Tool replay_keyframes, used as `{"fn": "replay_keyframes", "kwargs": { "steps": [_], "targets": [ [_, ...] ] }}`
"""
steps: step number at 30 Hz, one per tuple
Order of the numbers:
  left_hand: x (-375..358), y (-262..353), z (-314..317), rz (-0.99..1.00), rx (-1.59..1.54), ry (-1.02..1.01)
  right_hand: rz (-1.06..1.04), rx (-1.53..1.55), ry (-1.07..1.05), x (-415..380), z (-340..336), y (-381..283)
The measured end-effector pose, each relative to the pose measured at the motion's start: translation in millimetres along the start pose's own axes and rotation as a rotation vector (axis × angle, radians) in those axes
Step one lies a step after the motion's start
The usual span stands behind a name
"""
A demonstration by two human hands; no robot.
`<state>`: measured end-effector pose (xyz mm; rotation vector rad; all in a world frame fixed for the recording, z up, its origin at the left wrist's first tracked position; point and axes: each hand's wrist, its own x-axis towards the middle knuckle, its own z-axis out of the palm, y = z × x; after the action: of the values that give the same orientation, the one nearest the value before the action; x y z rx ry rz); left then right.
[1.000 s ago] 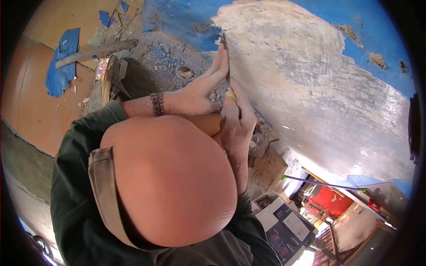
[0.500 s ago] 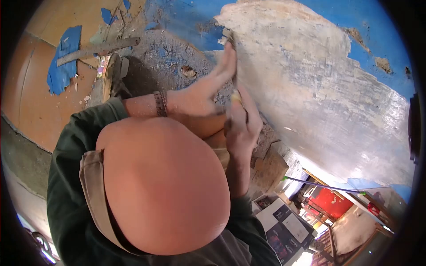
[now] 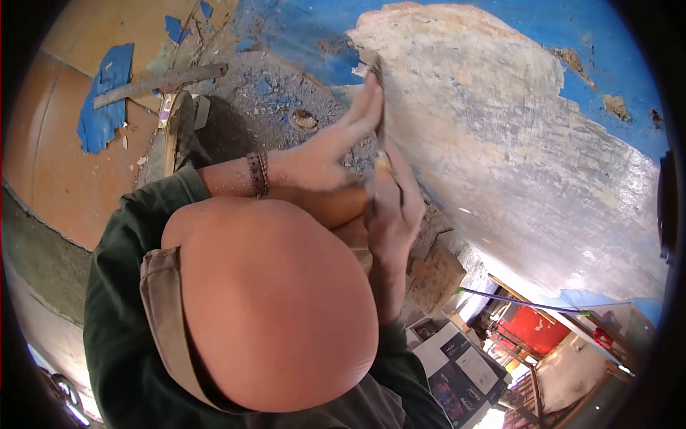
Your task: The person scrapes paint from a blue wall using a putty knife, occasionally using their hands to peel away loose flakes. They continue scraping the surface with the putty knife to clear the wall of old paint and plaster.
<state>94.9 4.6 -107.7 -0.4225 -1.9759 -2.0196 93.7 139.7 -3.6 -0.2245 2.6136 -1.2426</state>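
Note:
My right hand point(image 3: 393, 207) is closed round the handle of a thin, long-bladed scraping tool point(image 3: 381, 136), low beside the wall. My left hand point(image 3: 332, 146), with a braided bracelet at the wrist, reaches in from the left. Its fingers are stretched out and lie along the blade near the tip. The tip meets the wall by the ragged edge between blue paint point(image 3: 329, 61) and a large bare whitish patch point(image 3: 471, 121). Part of the handle is hidden in my right hand.
My bare knee point(image 3: 275, 300) fills the lower middle. Dust and paint chips point(image 3: 279, 93) cover the floor by the wall. A flat strip point(image 3: 164, 84) lies across a blue paint flake point(image 3: 107, 107) at left. A printed box point(image 3: 464, 372) and red object point(image 3: 532, 329) are at lower right.
My knee and sleeve have shifted slightly right. Both hands and the tool have moved very little, keeping the same hold.

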Motion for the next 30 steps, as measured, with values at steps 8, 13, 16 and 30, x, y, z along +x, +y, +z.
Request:
{"fn": "replay_keyframes", "kwargs": {
  "steps": [8, 13, 16, 30],
  "targets": [
    [-4, -7, 0, -0.021, 0.003, 0.073, -0.017, -0.017, 0.002, -1, 22, -19],
    [-2, -1, -9, 0.029, 0.065, 0.0, 0.197, 0.111, -0.039, 6, 17, -18],
    [-8, -10, -17, -0.072, -0.057, 0.149, -0.024, 0.019, -0.057, 10, 38, -9],
    [0, -8, -3, -0.02, 0.006, -0.027, -0.04, -0.02, -0.052, 6, -5, 4]
  ]
}}
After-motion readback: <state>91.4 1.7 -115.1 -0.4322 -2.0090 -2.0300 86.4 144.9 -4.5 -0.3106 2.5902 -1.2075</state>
